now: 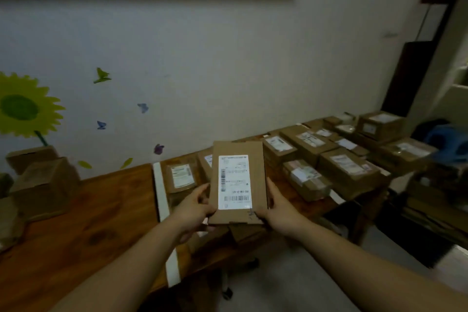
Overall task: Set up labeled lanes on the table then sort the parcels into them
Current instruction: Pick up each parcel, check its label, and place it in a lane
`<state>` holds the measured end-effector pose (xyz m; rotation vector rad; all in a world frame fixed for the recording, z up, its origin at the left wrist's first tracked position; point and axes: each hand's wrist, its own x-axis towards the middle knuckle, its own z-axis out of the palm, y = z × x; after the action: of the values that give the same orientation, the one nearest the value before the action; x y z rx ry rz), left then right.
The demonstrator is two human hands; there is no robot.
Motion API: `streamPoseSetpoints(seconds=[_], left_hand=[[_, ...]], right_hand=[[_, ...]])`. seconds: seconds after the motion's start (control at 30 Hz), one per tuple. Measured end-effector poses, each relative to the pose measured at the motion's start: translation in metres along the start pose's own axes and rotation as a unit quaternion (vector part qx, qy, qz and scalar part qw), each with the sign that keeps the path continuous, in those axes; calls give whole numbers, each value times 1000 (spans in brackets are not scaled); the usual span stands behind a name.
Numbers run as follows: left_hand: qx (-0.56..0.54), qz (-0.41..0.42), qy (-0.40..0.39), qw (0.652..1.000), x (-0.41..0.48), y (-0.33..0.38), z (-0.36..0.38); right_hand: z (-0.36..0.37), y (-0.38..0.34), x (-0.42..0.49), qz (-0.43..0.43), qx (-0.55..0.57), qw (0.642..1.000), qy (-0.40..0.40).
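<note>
- This looks like a room in a home, used for sorting post.
- At 9 o'clock the white painted wall (228, 71) carries a big yellow-green sunflower sticker (22, 106), with small coloured butterfly stickers (143, 107) beside it.
- A brown wooden table (101, 210) runs from 8 o'clock to 3 o'clock.
- Many brown cardboard parcels with white shipping labels (347, 167) crowd its 3 o'clock end.
</note>
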<state>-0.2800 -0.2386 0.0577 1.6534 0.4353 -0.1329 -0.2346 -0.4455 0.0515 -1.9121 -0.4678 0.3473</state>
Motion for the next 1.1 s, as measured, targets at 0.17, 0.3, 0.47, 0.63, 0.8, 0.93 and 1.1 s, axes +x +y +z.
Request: streamPoseSetpoints(seconds=[0.17, 0.3, 0.47, 0.63, 0.8, 0.93, 1.1], left_hand=[[29, 0, -33, 999, 23, 14, 68], [49, 4, -44, 998, 45, 23, 96], [156, 73, -86, 981, 79, 33, 118], [319, 109, -102, 936, 136, 34, 120], [366, 126, -65, 920, 198, 45, 119], [384, 97, -56, 917, 241, 42, 121], [386, 70, -32, 919, 280, 34, 129]], right_hand=[[-57, 36, -10, 28, -66, 996, 51], [-75, 56, -8, 39, -163, 985, 33], [-99, 74, 26, 42, -210, 974, 72], [-118, 85, 90, 51, -264, 962, 53], [-131, 101, 162, 73, -301, 951, 16], [-138, 120, 207, 78, -323, 943, -23], [-146, 140, 254, 73, -366, 925, -76]])
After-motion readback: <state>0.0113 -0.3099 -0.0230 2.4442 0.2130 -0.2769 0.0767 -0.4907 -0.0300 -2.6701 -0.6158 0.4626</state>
